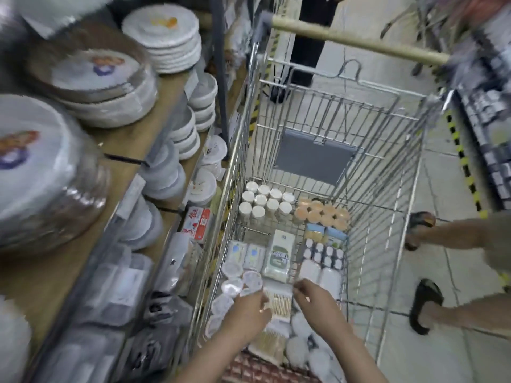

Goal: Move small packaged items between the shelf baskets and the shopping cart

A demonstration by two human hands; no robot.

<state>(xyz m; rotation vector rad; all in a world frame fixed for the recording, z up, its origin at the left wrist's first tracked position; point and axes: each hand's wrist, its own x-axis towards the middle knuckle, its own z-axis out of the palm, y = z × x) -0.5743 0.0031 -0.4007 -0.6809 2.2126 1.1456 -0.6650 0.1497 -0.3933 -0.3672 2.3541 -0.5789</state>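
A wire shopping cart (pixel 326 92) stands in the aisle beside the shelf, its floor covered with small packaged goods. Both my hands reach down into its near end. My left hand (pixel 249 308) grips the left edge of a clear packet of thin wooden sticks (pixel 279 299). My right hand (pixel 315 299) pinches the same packet at its upper right corner. Round clear tubs (pixel 250 279) lie just left of it, and a second stick packet (pixel 266 345) lies nearer me. Wire shelf baskets (pixel 119 286) with clear wrapped packets sit low on the left.
White-lidded jars (pixel 262 200) and orange-lidded jars (pixel 322 212) stand deeper in the cart. Stacked plates (pixel 163 31) and bowls (pixel 203 98) fill the wooden shelves on the left. A person's sandalled feet (pixel 425 305) stand right of the cart; another person's dark trousers (pixel 304 51) are beyond the handle (pixel 359 42).
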